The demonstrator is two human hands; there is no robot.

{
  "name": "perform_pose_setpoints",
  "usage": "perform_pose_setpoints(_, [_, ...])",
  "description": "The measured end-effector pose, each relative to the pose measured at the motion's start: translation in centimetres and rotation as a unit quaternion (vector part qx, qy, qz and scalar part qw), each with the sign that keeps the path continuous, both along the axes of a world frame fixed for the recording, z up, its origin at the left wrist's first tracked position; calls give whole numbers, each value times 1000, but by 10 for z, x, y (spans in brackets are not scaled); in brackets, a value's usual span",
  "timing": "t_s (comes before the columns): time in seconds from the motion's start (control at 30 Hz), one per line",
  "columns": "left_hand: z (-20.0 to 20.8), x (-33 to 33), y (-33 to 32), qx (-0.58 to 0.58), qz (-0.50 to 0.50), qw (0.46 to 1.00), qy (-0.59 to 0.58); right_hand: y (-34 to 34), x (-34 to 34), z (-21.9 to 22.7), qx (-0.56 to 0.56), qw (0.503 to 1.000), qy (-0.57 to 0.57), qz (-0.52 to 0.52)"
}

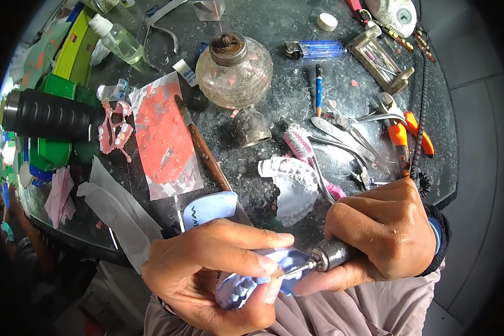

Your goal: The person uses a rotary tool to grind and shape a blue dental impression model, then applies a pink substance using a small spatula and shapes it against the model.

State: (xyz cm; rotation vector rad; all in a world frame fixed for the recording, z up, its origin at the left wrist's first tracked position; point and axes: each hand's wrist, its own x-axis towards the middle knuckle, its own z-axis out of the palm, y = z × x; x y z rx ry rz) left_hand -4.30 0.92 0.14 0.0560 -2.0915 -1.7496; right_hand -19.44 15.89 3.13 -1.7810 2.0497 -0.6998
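My left hand [207, 263] grips a blue dental cast [233, 291] low in front of my lap, its moulded teeth showing between the fingers. A small piece seems pinched between thumb and fingertips there, too covered to name. Wrapped in my right hand [383, 232] is a metal rotary handpiece [331, 255]. Its thin bur [294, 271] points left and reaches the left fingertips, over the cast. Another blue piece with dark marking [210, 210] lies just beyond my left hand. A white plaster dental cast [294, 190] rests on the table beyond both hands.
Pink wax sheet [161, 134] and a wooden-handled wax knife [204, 154] lie left of centre. A glass burner [235, 75] stands farther back. Orange-handled pliers [399, 143], a pink toothbrush [298, 144] and a blue lighter [315, 50] lie right. A black tumbler [53, 115] lies left.
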Motion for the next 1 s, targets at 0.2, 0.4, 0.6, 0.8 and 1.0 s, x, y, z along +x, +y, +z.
perform_pose_setpoints(0.2, [1, 0, -2, -15, -17, 999, -30, -1, 0, -1, 5, 1000, 8, 7])
perform_pose_setpoints(0.4, [-3, 5, 1, 54, 15, 998, -26, -3, -1, -1, -9, 1000, 10, 8])
perform_pose_setpoints(0.6, [-3, -2, -2, 74, -24, 997, 0, -4, 1, -3, -34, 999, 18, 4])
perform_pose_setpoints(0.8, [-6, -4, 1, 58, -13, 998, 32, -4, 2, -3, -26, 999, 27, -3])
perform_pose_setpoints(1.0, [-6, -3, 3, 76, -9, 997, 9, -5, 3, -5, -28, 999, 24, -3])
